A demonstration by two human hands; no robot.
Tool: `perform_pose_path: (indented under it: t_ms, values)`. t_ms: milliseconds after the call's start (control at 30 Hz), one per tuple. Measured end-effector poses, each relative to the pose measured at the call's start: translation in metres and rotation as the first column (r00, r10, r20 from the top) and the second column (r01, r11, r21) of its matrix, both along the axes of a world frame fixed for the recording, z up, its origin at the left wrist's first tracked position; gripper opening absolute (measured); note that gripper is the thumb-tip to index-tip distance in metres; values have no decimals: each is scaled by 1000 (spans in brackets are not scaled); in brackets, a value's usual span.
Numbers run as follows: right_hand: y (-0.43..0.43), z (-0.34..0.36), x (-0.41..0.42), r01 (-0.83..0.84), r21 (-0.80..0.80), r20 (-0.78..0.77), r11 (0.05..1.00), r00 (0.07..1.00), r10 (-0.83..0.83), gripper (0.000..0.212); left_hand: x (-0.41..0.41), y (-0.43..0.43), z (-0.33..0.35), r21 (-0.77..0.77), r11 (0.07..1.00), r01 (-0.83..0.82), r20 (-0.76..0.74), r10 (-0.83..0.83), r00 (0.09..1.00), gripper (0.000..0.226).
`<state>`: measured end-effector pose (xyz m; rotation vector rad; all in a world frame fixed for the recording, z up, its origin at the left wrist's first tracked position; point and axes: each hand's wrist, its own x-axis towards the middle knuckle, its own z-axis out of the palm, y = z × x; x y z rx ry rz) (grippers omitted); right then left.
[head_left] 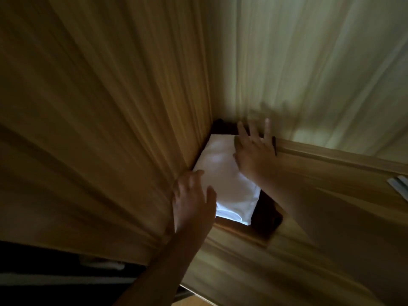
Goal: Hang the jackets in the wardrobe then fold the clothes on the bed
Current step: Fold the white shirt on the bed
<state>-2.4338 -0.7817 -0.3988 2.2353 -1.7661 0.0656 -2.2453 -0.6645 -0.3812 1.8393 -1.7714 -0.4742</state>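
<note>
Head view, and it's a blurred one, streaked with motion. Dead centre lies the white cloth (225,173), folded into a neat rectangle. It's tucked into the corner where the wooden side panel (99,118) filling the left of the frame meets the paler back panel (320,62) at upper right. Under it sits a dark layer (267,217), peeking out past the cloth's lower right edge and again at its top corner; what it is, I can't tell. A wooden shelf (344,161) runs off toward the right edge.

The left hand (194,199) comes up from bottom centre and rests at the cloth's lower left edge. Its fingers are loose and nearly straight, thumb lying over the white fabric. Whether any fingertip is tucked beneath, the blur won't say.

The right hand (254,151) reaches in from the right, fingers spread wide and flat, palm on the cloth's upper right edge. Its fingertips run past that edge toward the back panel. No grasp there, just a flat touch.

At the far right edge, two pale strips (399,186) show. The lower left is dark, with a pale bar (101,265) crossing it.
</note>
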Motion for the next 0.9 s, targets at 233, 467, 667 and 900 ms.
perform_pose_path:
  t_ms: [233, 467, 667, 900]
  values:
    - [0, -53, -8, 25, 299, 211, 954, 973, -92, 92, -14, -23, -74, 259, 954, 149, 426, -251, 869, 83]
    - [-8, -71, -9, 30, 251, 310, 968, 944, -109, 86, -15, -29, -85, 216, 969, 121, 446, -208, 870, 86]
    - [-1, -58, -4, 17, 237, 218, 971, 974, -70, 88, -11, -28, -77, 291, 947, 138, 407, -253, 878, 90]
    - [50, -62, -5, 11, 325, 281, 946, 954, -108, 108, 11, -1, -69, 314, 942, 116, 369, -234, 899, 113]
